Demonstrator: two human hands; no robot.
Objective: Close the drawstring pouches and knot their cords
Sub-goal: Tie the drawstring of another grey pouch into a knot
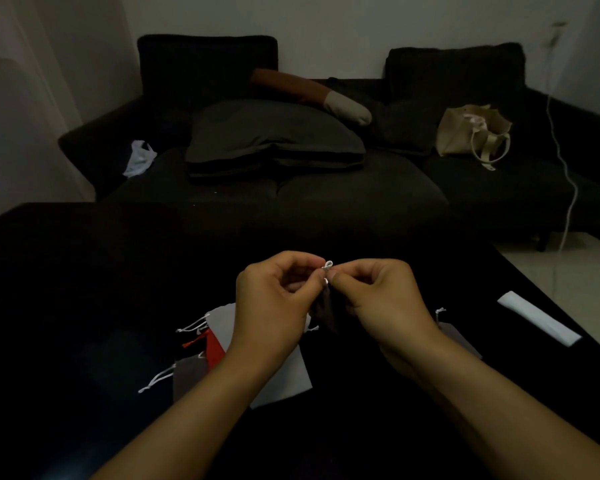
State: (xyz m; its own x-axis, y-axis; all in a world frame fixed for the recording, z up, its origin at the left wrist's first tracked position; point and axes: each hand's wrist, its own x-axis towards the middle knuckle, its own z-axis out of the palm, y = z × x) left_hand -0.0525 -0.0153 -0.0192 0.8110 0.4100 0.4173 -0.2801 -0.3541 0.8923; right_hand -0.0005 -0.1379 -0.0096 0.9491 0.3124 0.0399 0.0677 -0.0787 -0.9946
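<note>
**Hands pinching cord loop, dark pouch hanging below**

Left hand (274, 292) and right hand (378, 296) meet just above frame centre, over the black table (84, 306). Fingers of both curled in tight, fingertips pinching a white cord (327, 265); a small loop of it sticks up between the two hands. Dark pouch (324, 311) hangs from that cord, between the palms, lifted off the table. Whether its mouth is fully cinched: can't tell, too dark.

Rest of the pouches lie on the table under the left forearm, at 7 o'clock from the hands:
- light grey pouch (222, 320), white cords trailing off at 9 o'clock
- red pouch (213, 351), partly under the grey one
- dark grey pouch (187, 374), white cord trailing toward 8 o'clock

One more greyish pouch (452, 336) lies at 4 o'clock from the right hand, partly behind the wrist, white cord end up at its top.

White flat strip (539, 318) on the table at 3 o'clock, well apart from the pouches.

Dark sofa (291, 188) at 12 o'clock, with cushions and a beige tote bag (471, 133) on it.
</note>
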